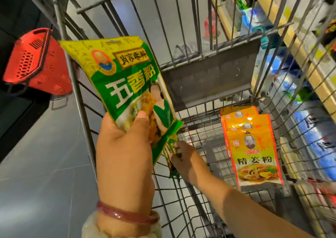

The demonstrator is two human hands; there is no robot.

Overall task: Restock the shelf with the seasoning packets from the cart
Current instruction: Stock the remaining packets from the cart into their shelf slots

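Left grip (125,146): one green packet (127,85)

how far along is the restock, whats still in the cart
Done: nothing visibly shelved yet. In hand: the left hand holds up a green packet; the right hand reaches for more green packets low in the cart. Left: the orange packets still lie inside.
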